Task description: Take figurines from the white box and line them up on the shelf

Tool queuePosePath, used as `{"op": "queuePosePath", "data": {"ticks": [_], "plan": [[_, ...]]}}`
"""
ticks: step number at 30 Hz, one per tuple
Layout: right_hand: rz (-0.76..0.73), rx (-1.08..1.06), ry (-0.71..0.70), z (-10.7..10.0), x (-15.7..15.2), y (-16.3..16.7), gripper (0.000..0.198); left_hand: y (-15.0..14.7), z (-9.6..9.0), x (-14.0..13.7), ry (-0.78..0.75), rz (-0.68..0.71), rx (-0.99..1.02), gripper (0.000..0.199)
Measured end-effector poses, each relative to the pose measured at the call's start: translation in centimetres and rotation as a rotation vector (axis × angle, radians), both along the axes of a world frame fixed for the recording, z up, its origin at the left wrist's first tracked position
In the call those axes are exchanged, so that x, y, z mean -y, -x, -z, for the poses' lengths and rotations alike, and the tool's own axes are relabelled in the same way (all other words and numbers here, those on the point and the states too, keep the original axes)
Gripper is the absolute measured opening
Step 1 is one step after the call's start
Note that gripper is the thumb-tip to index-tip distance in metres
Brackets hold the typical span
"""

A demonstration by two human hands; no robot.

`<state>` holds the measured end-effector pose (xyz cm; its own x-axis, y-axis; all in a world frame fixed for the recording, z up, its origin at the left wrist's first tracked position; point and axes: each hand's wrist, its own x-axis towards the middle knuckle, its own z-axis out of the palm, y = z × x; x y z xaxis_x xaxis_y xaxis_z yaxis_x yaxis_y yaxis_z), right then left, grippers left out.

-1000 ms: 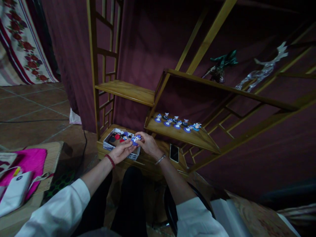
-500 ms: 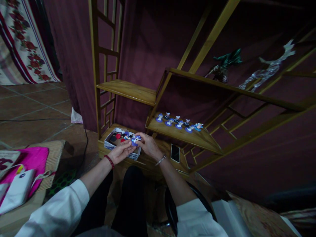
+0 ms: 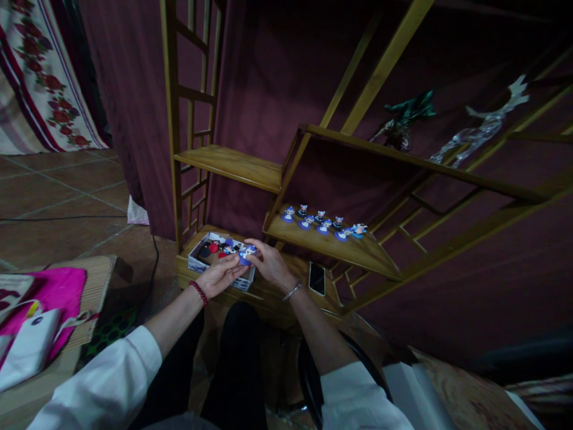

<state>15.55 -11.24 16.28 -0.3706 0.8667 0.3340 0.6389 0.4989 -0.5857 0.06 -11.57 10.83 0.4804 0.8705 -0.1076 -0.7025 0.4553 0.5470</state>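
Observation:
A small purple-and-white figurine (image 3: 248, 254) on a round purple base is held between both hands, over the right part of a white box. My left hand (image 3: 220, 276) is closed on its base from the left. From the right, the fingers of my right hand (image 3: 271, 266) pinch the same figurine. The open box (image 3: 197, 264) sits on the low wooden shelf and holds several figurines and red and black round pieces, partly hidden by my hands. On the shelf to the right stand several like figurines (image 3: 325, 226), in purple and in black.
A phone (image 3: 317, 278) lies on the low shelf, right of my right hand. The wooden shelf unit (image 3: 237, 167) has uprights and slats around. A green figure (image 3: 405, 119) and a clear deer figure (image 3: 481, 134) stand higher up. A pink cloth (image 3: 67, 292) lies at left.
Both hands keep hold of the figurine in nearly the same place; it looks slightly turned. The view has shifted a little.

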Motion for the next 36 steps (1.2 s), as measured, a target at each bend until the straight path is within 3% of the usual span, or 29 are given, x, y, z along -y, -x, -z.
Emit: {"op": "queuePosePath", "data": {"ticks": [6, 12, 20, 29, 36], "plan": [[0.112, -0.093, -0.004, 1.0, -0.3, -0.4, 0.039, -0.6, -0.5, -0.5, -0.049, 0.013, 0.009, 0.01], [0.165, -0.2, 0.004, 1.1, -0.1, -1.0, 0.037, -1.4, -1.2, -0.6, 0.007, -0.001, 0.016, 0.008], [0.101, -0.354, 0.137, 1.7, 0.5, -1.8, 0.054, -2.6, -2.2, -0.4, 0.047, -0.003, -0.027, 0.007], [0.133, -0.428, 0.116, 1.6, 0.5, -3.1, 0.052, -4.0, -2.9, -0.7, 0.001, 0.043, -0.091, 0.004], [0.183, -0.404, 0.059, 1.2, 0.3, -4.3, 0.051, -5.3, -3.6, -1.4, -0.006, -0.037, -0.188, 0.006]]}}
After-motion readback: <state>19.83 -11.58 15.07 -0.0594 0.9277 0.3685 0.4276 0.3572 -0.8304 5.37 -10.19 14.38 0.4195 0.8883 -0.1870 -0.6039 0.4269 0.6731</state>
